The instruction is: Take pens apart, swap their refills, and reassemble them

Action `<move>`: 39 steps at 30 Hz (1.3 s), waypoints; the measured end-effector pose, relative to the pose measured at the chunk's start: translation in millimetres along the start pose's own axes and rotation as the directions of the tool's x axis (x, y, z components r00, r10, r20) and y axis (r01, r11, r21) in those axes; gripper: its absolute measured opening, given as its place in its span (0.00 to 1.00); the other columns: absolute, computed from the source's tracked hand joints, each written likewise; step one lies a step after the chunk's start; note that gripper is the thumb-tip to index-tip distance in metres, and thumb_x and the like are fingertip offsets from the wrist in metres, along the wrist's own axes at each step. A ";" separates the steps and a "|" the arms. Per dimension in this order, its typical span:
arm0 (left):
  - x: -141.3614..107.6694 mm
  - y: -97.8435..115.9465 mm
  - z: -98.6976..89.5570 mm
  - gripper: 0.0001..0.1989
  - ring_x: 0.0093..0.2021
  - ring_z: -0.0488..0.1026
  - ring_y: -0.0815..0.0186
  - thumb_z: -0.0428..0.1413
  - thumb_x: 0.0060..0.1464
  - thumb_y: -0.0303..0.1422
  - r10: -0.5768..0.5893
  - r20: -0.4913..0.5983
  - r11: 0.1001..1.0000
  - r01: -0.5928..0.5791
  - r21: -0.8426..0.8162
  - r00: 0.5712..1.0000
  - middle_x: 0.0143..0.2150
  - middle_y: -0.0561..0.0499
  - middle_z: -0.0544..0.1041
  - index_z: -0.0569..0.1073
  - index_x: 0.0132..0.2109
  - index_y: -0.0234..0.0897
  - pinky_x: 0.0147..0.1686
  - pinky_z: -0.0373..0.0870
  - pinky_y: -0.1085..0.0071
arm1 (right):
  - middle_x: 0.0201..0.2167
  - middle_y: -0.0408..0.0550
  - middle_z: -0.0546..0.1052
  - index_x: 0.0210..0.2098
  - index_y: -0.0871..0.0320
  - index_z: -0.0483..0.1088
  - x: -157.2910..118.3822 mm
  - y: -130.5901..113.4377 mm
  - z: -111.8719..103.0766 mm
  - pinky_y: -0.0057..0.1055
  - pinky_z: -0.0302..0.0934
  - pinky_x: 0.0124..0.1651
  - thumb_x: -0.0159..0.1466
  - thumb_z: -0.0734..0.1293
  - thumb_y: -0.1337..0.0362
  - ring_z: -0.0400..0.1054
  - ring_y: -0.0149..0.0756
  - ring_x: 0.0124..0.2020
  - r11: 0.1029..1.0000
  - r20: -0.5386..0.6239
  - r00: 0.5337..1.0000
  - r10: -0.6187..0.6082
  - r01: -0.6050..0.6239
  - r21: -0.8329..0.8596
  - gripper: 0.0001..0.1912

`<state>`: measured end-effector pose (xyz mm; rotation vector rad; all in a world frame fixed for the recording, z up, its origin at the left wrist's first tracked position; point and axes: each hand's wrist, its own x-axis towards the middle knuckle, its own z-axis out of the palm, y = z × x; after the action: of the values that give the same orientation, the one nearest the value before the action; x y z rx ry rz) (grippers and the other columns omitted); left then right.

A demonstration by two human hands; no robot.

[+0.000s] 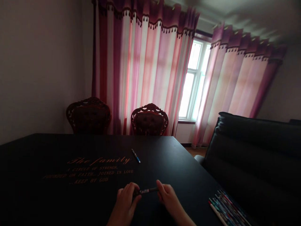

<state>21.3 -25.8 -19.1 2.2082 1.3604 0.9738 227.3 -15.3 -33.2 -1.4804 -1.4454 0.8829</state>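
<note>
A dark pen (147, 190) with a pale printed patch is held roughly level above the black table (164, 166). My left hand (127, 199) grips its left end between thumb and fingers. At the right end, my right hand (167, 196) pinches it, thumb uppermost. Whether the pen is capped I cannot tell in the dim light. Beyond my hands, a blue and silver pen (135, 155) lies alone on the tabletop. A bundle of several pens (229, 208) in mixed colours lies at the lower right, near the table's right edge.
Orange lettering (100, 160) is printed on the table's left part. Two carved chairs (150, 121) (89, 116) stand behind the far edge. A black leather sofa (254, 150) is on the right. Striped curtains (145, 69) hang before a window (194, 81).
</note>
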 end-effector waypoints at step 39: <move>1.4 12.3 -2.4 0.17 0.36 0.70 0.65 0.41 0.64 0.43 -0.025 0.071 0.992 0.016 0.121 0.997 0.35 0.55 0.75 0.70 0.36 0.43 0.45 0.57 0.63 | 0.29 0.43 0.75 0.37 0.57 0.72 -4.5 -7.2 -29.2 0.28 0.61 0.35 0.57 0.67 0.60 0.68 0.34 0.32 0.983 0.148 0.973 -0.179 0.169 0.076 0.09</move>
<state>27.6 -30.4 -9.3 2.2885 1.4408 0.8153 251.1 -23.1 -15.9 -1.2395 -1.6185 0.9420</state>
